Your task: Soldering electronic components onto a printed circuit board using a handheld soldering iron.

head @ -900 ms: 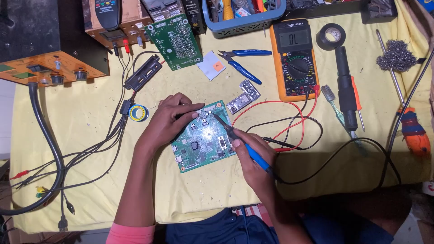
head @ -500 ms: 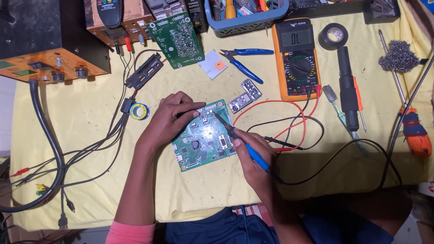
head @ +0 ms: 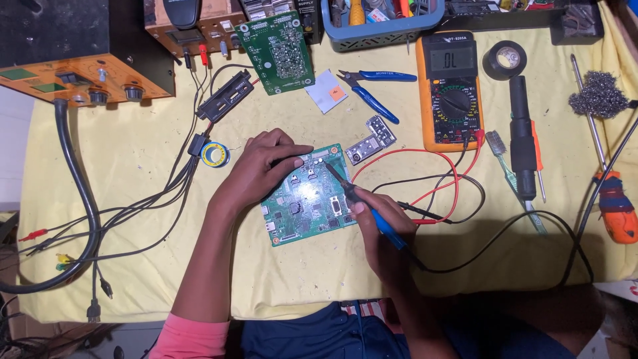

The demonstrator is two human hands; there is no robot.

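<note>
While the left hand [head: 262, 169] presses flat fingers on a green circuit board [head: 307, 199] at the yellow surface's [head: 133, 173] centre, the right hand [head: 380, 223] at four o'clock grips a blue-handled probe [head: 372, 214], tip touching the board. An orange multimeter [head: 450, 90] lies at one o'clock.

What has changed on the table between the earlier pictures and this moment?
Nothing visibly changed. The left hand still presses on the green circuit board, and the right hand still holds the blue-handled soldering iron with its tip on the board. Nothing was picked up or let go.
</note>
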